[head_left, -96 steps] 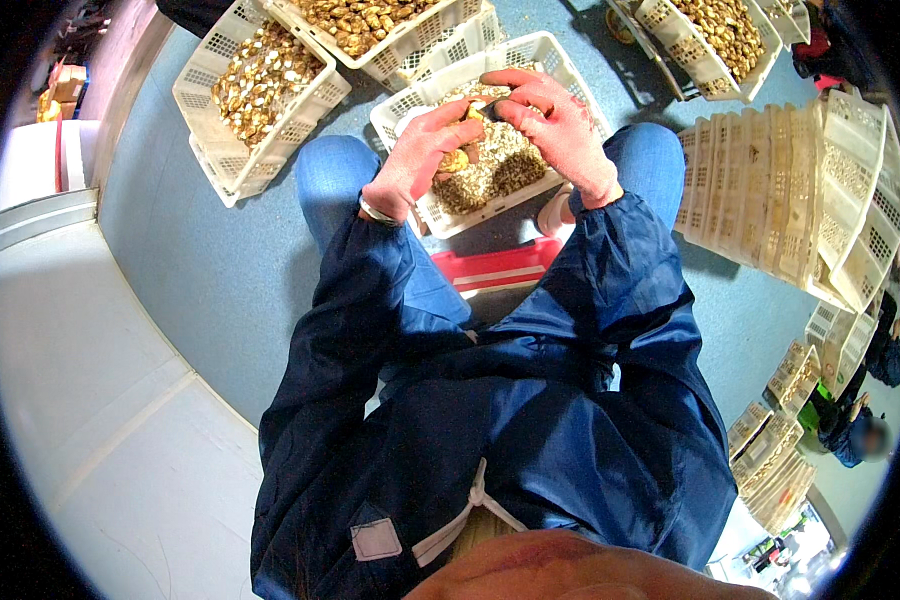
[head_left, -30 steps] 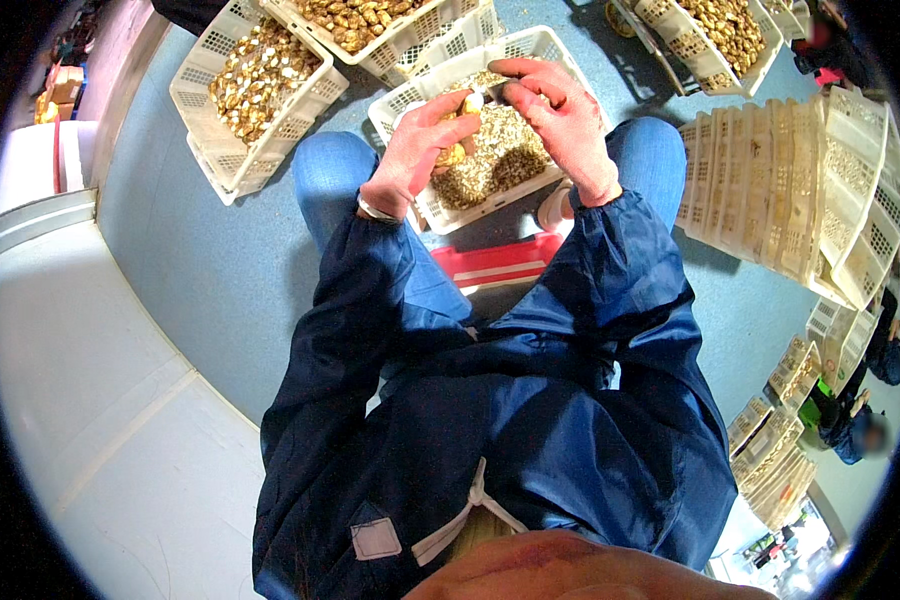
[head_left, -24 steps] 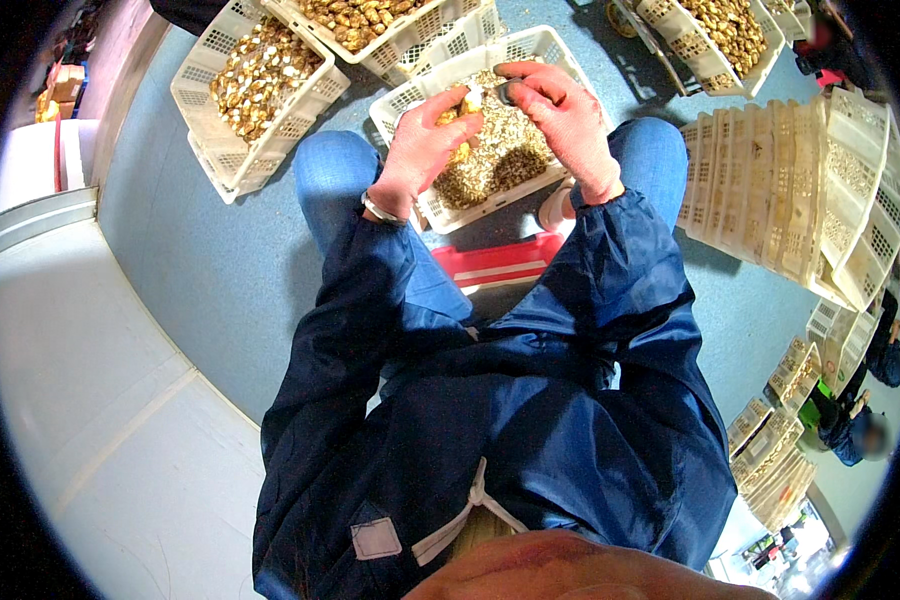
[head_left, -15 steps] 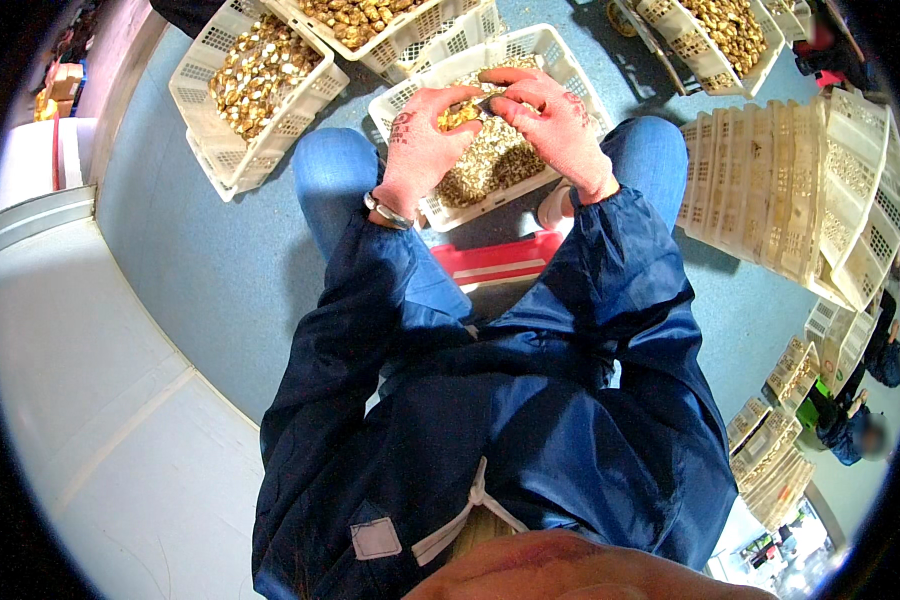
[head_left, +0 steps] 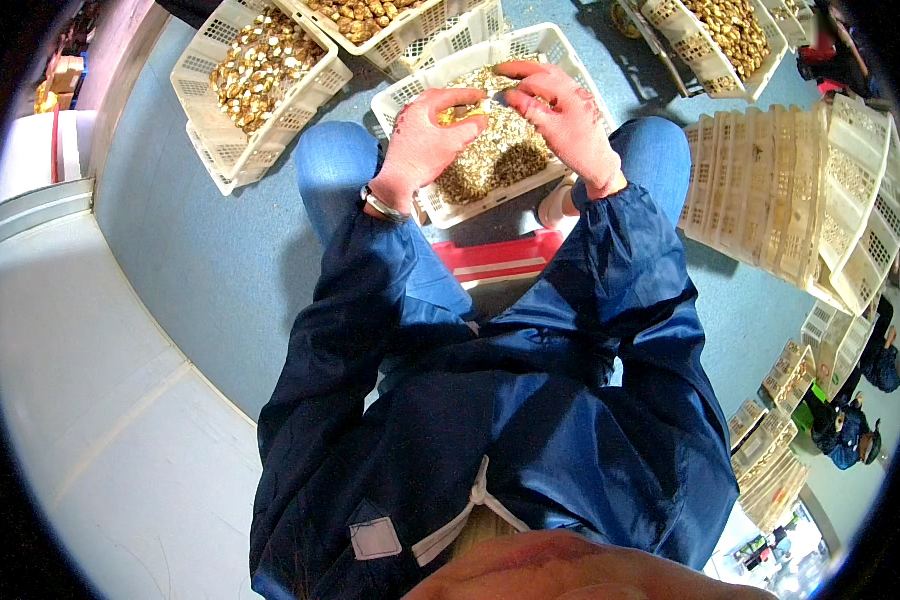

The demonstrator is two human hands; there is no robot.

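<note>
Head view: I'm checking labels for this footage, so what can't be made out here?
Head view: the full shape of the shiny yellow piece; the pink-gloved left hand covers much of it.
Head view: whether the pink-gloved right hand pinches anything; fingertips too small.
Head view: the far end of the white perforated plastic crate, top centre; cut off by the upper edge.

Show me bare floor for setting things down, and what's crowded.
Bare blue floor lies between the white panel and blue denim left knee, and between the navy right sleeve and beige plastic crate stack. Crowded: the perforated white plastic crate, filled, below the pink gloved left hand and right hand.
</note>
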